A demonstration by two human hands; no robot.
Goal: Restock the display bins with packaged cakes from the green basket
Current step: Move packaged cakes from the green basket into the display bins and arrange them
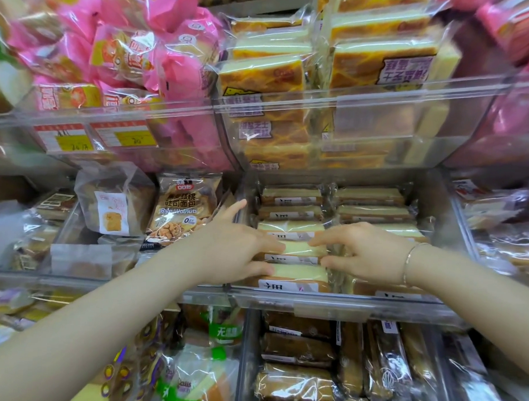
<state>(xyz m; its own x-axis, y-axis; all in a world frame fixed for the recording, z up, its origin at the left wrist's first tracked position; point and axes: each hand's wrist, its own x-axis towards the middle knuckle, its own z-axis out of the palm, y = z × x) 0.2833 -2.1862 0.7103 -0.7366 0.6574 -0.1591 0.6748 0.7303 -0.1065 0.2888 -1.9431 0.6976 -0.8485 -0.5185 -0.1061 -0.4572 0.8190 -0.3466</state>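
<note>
Where we are: both our hands reach into the middle clear bin (343, 302), the one on the middle shelf.
Task's thing: the packaged cakes (292, 228) lie in two neat columns in that bin, pale sponge edge up, white labels facing us; the front one (299, 273) sits just behind the bin's front wall.
Green basket: we do not see it here.
Left hand: our left hand (234, 247) lies flat, fingers spread, fingertips on the left ends of the two front cakes; it presses and does not close round anything.
Right hand: our right hand (366, 252) mirrors it, fingers stretched loosely onto the right ends of the same cakes, thumb low on the front one; nothing is clasped. A thin bracelet (411, 262) rings the wrist.
Step in hand: we judge that we are squaring up the left column.
Doing it well: we push with flat fingers from both ends at once, gently, since the sponge would dent and the film is slippery; we keep labels forward and edges level with the right column (373, 213).
Neighbours: the rye walnut bread (182, 209) stands in the bin to the left; we leave it alone.
</note>
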